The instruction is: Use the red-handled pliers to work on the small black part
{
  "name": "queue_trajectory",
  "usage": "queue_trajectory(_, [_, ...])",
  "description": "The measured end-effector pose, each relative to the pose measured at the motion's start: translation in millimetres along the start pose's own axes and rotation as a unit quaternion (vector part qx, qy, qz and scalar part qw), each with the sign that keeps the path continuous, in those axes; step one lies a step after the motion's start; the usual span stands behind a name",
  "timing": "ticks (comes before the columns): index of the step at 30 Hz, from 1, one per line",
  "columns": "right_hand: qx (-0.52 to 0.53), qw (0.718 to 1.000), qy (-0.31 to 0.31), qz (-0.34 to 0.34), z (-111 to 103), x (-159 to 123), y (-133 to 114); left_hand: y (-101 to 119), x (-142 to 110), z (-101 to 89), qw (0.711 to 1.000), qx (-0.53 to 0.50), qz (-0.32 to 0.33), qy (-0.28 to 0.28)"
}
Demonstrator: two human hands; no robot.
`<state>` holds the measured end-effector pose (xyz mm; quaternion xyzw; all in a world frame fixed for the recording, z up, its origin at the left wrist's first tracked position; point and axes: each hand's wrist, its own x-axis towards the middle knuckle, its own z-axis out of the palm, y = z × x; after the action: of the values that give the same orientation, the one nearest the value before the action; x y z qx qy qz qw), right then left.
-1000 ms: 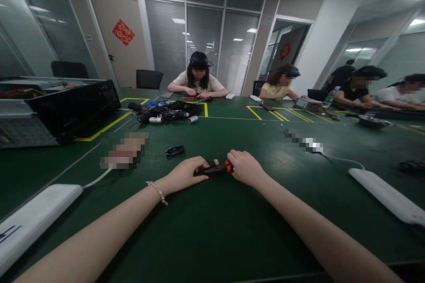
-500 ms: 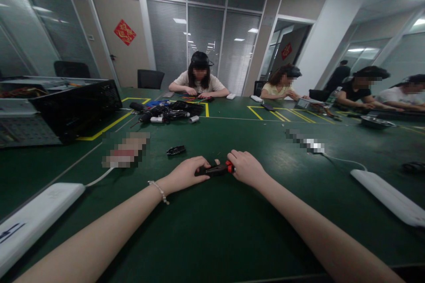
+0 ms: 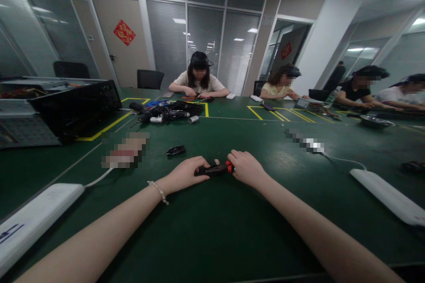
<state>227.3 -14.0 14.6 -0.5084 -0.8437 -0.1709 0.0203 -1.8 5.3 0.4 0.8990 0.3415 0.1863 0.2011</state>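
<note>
At the red-and-black tool (image 3: 217, 170), it's both hands in close: the left hand (image 3: 187, 173) has its grip closed on the dark end (image 3: 201, 171), while the right hand (image 3: 246, 168) has its grip wrapped round the red end (image 3: 229, 166). The tool sits right between them, low over the green bench (image 3: 215, 230); whether it touches the surface, I can't tell. Just beyond the tool, a pale chip (image 3: 216, 162)! Beyond the tool and to its left lies a small black part (image 3: 175, 150), and well past that, a heap of black parts (image 3: 171, 112), with a white cylinder (image 3: 193, 119) at its edge. Far left of the tool, a white bar (image 3: 43, 216) runs a cable (image 3: 99, 178) to a pixelated item (image 3: 126, 151); well off to the tool's right, a second white bar (image 3: 387, 194). Far beyond the tool, across the bench, a co-worker (image 3: 212, 82) leans over coloured wires (image 3: 188, 97).
</note>
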Motion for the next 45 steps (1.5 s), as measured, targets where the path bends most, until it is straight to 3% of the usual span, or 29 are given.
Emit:
queue_trajectory(15, [-0.001,1.0,0.001,-0.004,0.4,-0.6,-0.3,1.3,-0.2,-1.7,1.0,-0.004,-0.003,-0.007])
queue_trajectory(22, [0.002,1.0,-0.027,0.007,-5.1,0.1,-3.5,0.8,0.3,-1.5,1.0,-0.004,-0.001,-0.004])
queue_trajectory(45, [0.009,1.0,-0.015,0.001,-2.8,-0.6,-1.5,0.9,0.2,-1.4,1.0,-0.002,-0.005,-0.009])
